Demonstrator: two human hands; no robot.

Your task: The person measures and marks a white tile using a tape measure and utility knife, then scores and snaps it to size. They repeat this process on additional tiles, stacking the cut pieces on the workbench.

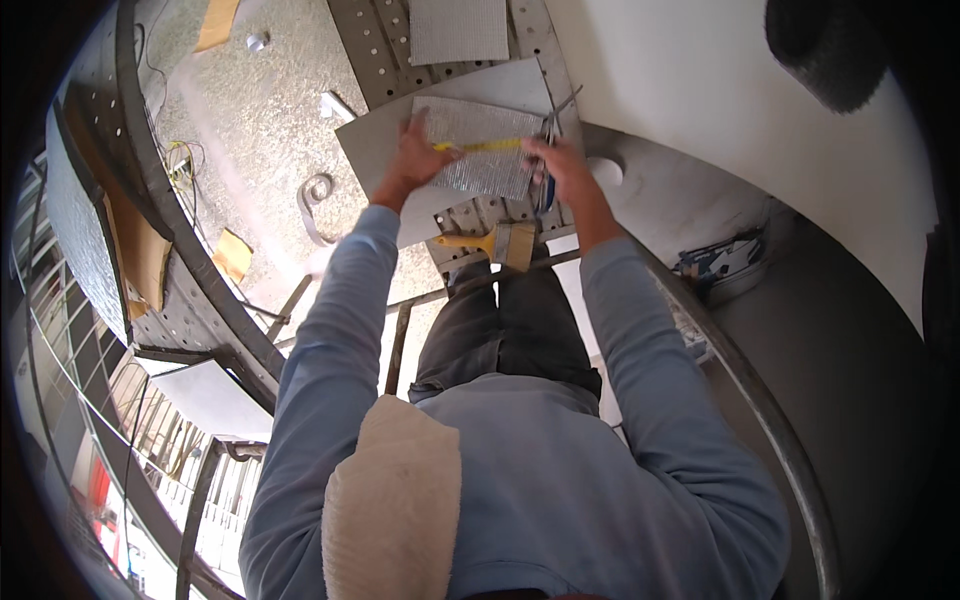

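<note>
A yellow tape measure [495,146] is stretched across a silver, ribbed insulation sheet [470,118]. My left hand [408,165] is at the sheet's left side, its thumb against the tape and its index finger reaching up toward the sheet's corner. On the right, my right hand [560,165] grips the tape with bent fingers; whether the case is inside that hand is hidden. Scissors with blue handles [547,193] lie by the sheet's right edge, partly under my right hand. Beneath the sheet is a flat grey board [372,140]. Nearer me rests a wide brush [515,246] with a yellow handle.
Another silver piece [458,30] lies on the perforated metal platform [385,85]. A metal rail [770,410] curves past my right arm, and a large pale curved wall [680,90] rises on the right. A curled strip [312,205] is on the floor at left.
</note>
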